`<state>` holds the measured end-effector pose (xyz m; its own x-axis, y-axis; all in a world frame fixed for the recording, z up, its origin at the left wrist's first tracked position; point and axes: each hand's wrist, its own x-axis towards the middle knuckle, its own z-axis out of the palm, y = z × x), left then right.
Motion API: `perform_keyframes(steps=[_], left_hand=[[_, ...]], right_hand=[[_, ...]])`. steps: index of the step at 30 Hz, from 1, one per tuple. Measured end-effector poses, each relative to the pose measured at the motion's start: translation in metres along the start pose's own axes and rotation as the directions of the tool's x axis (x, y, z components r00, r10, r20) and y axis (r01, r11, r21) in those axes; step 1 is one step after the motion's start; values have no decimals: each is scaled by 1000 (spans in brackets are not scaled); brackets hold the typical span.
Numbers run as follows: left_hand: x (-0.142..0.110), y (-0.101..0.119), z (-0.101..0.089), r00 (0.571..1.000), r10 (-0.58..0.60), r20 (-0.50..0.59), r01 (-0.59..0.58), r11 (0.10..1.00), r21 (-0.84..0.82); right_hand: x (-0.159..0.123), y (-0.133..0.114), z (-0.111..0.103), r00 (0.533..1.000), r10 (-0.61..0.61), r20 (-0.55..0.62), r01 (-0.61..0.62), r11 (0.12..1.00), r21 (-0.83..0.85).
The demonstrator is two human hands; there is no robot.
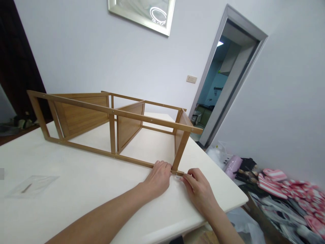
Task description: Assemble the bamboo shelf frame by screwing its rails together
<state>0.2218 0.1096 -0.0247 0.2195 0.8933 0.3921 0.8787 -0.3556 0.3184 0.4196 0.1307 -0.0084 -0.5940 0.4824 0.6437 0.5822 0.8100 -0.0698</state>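
A wooden shelf rack (114, 118) of bamboo-coloured bars and panels lies on its side on a cream table (83, 189). My left hand (158, 178) rests with curled fingers on the rack's lower front rail, close to the right corner post. My right hand (196, 186) sits just right of that corner, with fingertips pinched on a small metal tool (177, 175), perhaps a hex key, at the rail's end. The tool is mostly hidden by my fingers.
A clear plastic bag (31, 184) holding a small part lies at the table's left. The table edge runs along the right and front. Striped cloths and packaging (279, 193) clutter the floor at the right. An open doorway (223, 84) stands behind.
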Motion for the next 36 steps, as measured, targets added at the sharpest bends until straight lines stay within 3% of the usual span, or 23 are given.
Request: perform_keyframes(steps=[11, 15, 18, 21, 25, 28, 30, 33, 36], left_hand=[[15, -12, 4, 999, 40, 30, -37, 996, -84], [16, -11, 1, 997, 62, 39, -59, 995, -84], [4, -10, -14, 997, 71, 7, -70, 992, -106], [-25, -20, -45, 997, 25, -70, -33, 991, -129], [-84, -64, -104, 971, -198, -136, 194, 980, -41], [-137, -113, -148, 868, -462, -182, 486, 867, 115], [-171, -143, -168, 801, -563, -202, 597, 771, 220], [-209, -170, -174, 766, -622, -163, 639, 707, 303], [-225, -161, -155, 742, -657, -137, 658, 673, 336]], right_hand=[[22, 7, -12, 971, 16, 238, -66, 976, 207], [24, 6, -15, 975, 47, 216, -102, 963, 250], [22, 0, -12, 988, 56, 142, -96, 951, 293], [20, -17, -3, 997, 24, 74, -49, 931, 361], [25, -59, 15, 986, -88, 145, 14, 893, 451], [40, -95, 30, 967, -150, 206, 23, 856, 517], [53, -116, 40, 957, -166, 237, 7, 833, 554], [70, -136, 56, 940, -177, 292, -22, 821, 570], [77, -144, 68, 916, -204, 345, -17, 841, 541]])
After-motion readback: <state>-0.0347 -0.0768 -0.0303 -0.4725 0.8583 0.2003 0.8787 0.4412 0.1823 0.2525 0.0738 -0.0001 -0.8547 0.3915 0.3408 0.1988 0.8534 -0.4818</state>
